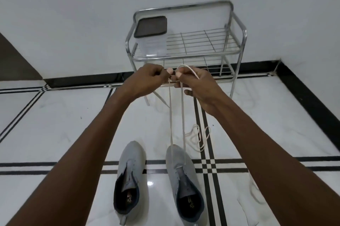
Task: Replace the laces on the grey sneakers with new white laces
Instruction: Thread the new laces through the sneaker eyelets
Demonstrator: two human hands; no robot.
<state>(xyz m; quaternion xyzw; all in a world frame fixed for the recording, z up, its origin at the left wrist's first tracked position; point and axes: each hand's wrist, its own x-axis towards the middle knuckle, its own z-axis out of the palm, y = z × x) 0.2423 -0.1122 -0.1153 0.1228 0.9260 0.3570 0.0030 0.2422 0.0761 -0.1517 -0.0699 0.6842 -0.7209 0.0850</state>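
Two grey sneakers stand side by side on the floor, toes pointing away from me. The left sneaker point(131, 176) has no lace in it. The right sneaker point(182, 178) has a white lace point(182, 115) threaded through its lowest eyelets. Both strands of that lace rise straight up to my hands. My left hand point(149, 80) pinches one strand. My right hand point(195, 86) pinches the other, and its end loops over my fingers. Both hands are held close together, high above the shoes.
A second white lace point(197, 137) lies coiled on the tiles just beyond the right sneaker. A chrome wire rack point(185, 52) stands against the white wall, holding a clear plastic container point(151, 38) with a dark lid. The floor is white tile with black stripes.
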